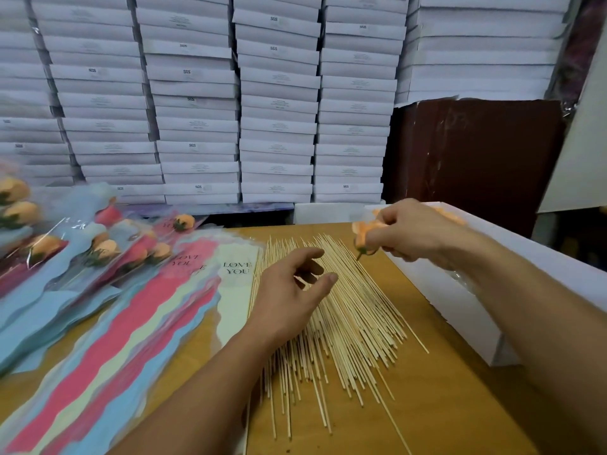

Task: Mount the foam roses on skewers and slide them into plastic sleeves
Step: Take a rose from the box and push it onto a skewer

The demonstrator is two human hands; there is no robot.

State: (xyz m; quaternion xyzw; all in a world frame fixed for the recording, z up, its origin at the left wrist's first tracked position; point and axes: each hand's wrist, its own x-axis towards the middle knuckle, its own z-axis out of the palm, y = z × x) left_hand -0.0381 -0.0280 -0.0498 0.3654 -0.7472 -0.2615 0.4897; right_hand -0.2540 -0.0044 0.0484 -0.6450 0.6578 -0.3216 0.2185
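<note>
Right hand (410, 234) pinches a peach foam rose (363, 236) at the far right of the skewer pile (341, 310), stub down. Left hand (292, 290) hovers over the pile, fingers loosely spread, holding nothing. Rose looks light and crushable: grip at the green base. Skewers look thin and stiff; pinch one mid-length.

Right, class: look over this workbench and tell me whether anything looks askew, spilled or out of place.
Mostly orderly. The skewers lie fanned in a loose, uneven heap, one stray angling off toward the white box. The boxes stacked behind lean and overhang unevenly. Nothing looks spilled or damaged.
</note>
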